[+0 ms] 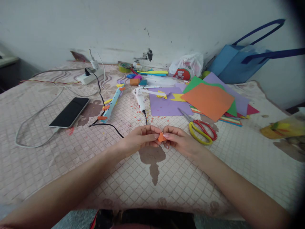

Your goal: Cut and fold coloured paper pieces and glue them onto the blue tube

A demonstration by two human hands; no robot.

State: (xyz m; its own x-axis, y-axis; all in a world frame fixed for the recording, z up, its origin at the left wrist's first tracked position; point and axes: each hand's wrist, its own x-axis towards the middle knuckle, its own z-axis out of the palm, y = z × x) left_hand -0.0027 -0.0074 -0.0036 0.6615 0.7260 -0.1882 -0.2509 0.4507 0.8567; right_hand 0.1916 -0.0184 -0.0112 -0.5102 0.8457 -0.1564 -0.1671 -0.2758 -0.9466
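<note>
At the centre of the frame, the left hand (144, 135) and right hand (178, 138) are meeting over a small, folded-looking piece of orange paper (161, 137). Both are grasping it, thumbs and fingertips pinching from opposite sides; the piece is so little that a whole-hand hold would probably be hiding it. The forearms are resting low along or just above the cream, diamond-patterned tablecloth (119, 184), presumably steadying such fine finger work.

Right of the hands, steel scissors with red and yellow handles (195, 122) are lying with their handles angling toward the lower right, seemingly within easy reach of the right hand. Beyond them, a square orange paper sheet (208, 100) is topping a loose, fanned pile, so its colours are showing at the edges. Above the hands, a white plastic corded tool (139, 100), apparently a glue gun, is lying beside a flat purple sheet (158, 109). Left of centre, a narrow light-blue strip with orange and yellow pieces (112, 103) is lying apart, perhaps to be out of the fingers' way.
</note>
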